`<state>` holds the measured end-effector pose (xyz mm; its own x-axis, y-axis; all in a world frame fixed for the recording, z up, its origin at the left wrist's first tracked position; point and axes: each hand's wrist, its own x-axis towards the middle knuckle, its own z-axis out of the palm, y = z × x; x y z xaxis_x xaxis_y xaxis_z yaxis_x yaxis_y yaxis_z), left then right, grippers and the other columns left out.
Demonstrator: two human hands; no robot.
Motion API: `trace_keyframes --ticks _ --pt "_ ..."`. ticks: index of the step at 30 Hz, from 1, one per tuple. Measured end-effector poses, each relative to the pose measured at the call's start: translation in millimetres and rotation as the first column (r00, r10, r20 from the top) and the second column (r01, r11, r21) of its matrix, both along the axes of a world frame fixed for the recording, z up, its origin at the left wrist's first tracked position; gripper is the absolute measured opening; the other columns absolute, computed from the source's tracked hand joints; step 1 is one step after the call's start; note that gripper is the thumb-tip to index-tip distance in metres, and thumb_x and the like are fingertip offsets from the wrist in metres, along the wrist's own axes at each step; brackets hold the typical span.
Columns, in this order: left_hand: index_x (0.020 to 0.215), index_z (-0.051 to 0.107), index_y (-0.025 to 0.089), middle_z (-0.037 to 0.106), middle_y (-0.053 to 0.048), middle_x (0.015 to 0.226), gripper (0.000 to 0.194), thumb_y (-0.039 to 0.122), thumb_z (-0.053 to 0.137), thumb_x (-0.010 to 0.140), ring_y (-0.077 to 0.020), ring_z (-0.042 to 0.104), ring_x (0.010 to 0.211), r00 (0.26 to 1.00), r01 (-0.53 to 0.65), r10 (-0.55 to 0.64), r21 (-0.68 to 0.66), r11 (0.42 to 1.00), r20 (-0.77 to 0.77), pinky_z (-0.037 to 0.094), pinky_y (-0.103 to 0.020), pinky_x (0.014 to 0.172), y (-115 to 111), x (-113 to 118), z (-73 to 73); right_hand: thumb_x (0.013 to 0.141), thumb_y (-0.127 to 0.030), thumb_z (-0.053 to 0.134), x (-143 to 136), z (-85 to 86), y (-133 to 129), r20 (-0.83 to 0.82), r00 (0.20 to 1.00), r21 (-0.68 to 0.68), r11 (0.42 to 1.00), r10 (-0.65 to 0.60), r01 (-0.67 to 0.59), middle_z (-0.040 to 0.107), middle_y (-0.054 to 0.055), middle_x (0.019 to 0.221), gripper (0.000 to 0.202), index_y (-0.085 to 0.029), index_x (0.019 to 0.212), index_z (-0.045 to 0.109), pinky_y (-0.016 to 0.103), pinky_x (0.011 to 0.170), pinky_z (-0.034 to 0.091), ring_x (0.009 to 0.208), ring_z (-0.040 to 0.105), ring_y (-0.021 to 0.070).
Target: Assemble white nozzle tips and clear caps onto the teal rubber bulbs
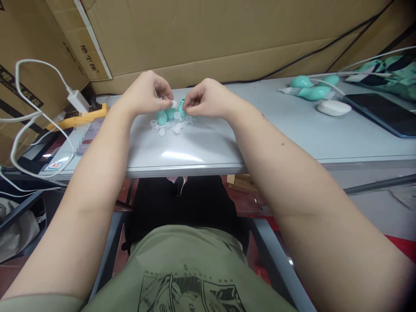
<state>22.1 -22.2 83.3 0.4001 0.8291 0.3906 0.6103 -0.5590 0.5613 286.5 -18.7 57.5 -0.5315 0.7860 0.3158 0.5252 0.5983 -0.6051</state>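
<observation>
My left hand [147, 93] pinches a small translucent white plastic cap [174, 104] between thumb and fingers. Beside it, my right hand [209, 99] has its fingers closed on a turquoise bulb-shaped piece [181, 108] whose narrow, open-looking neck points up. The cap is just left of that neck; I cannot tell whether they touch. More turquoise bulbs [161, 117] lie under my left hand, partly hidden by it. Several loose translucent caps [154, 125] and small white pieces [177, 128] are scattered on the grey table [208, 145] in front of them.
At right are more turquoise bulbs [313, 92], a white oval case [334, 108], a dark tablet-like device [380, 112] and patterned cloth [390, 71]. A phone [89, 136], yellow strip [97, 113], white charger [78, 101] and cables are left. Cardboard [227, 39] walls the back.
</observation>
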Motion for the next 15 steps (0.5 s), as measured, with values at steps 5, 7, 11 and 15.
trace_keyframes --ticks 5,7,11,15 --pt "0.077 0.092 0.032 0.085 -0.003 0.08 0.015 0.018 0.087 0.071 -0.0297 0.075 0.088 0.996 0.019 -0.021 -0.031 0.999 -0.089 0.055 -0.041 0.083 2.8 -2.8 -2.8 0.079 -0.013 0.088 1.0 -0.7 -1.2 0.048 0.999 0.005 1.0 -0.005 0.005 0.081 0.003 0.082 0.014 -0.027 0.083 0.086 0.045 0.087 0.064 0.097 0.083 0.037" --pt "0.075 0.092 0.031 0.084 -0.004 0.079 0.012 0.021 0.09 0.072 -0.0303 0.075 0.087 0.994 0.023 -0.028 -0.042 0.999 -0.109 0.055 -0.042 0.082 7.6 -2.8 -6.5 0.08 -0.016 0.091 2.5 -0.3 -1.0 0.04 0.999 -0.009 1.0 0.0 0.001 0.082 0.003 0.086 0.014 -0.029 0.084 0.086 0.046 0.089 0.066 0.099 0.083 0.0381" --pt "0.077 0.095 0.031 0.086 -0.005 0.08 0.01 0.022 0.095 0.073 -0.0299 0.072 0.081 0.989 0.046 -0.054 -0.061 0.997 -0.139 0.053 -0.042 0.079 15.8 -4.2 -11.3 0.083 -0.024 0.091 2.9 1.6 -4.1 0.036 0.999 -0.035 0.999 -0.012 0.013 0.082 0.004 0.088 0.009 -0.031 0.086 0.086 0.047 0.089 0.066 0.103 0.082 0.0399" --pt "0.078 0.095 0.03 0.087 -0.006 0.081 0.012 0.02 0.093 0.072 -0.0307 0.073 0.084 0.987 0.047 -0.054 -0.053 0.997 -0.153 0.054 -0.042 0.081 16.9 -5.7 -11.1 0.087 -0.025 0.091 2.4 4.1 -8.1 0.046 0.999 -0.023 1.0 -0.009 0.01 0.081 0.004 0.088 0.008 -0.03 0.088 0.085 0.046 0.087 0.063 0.102 0.081 0.039"
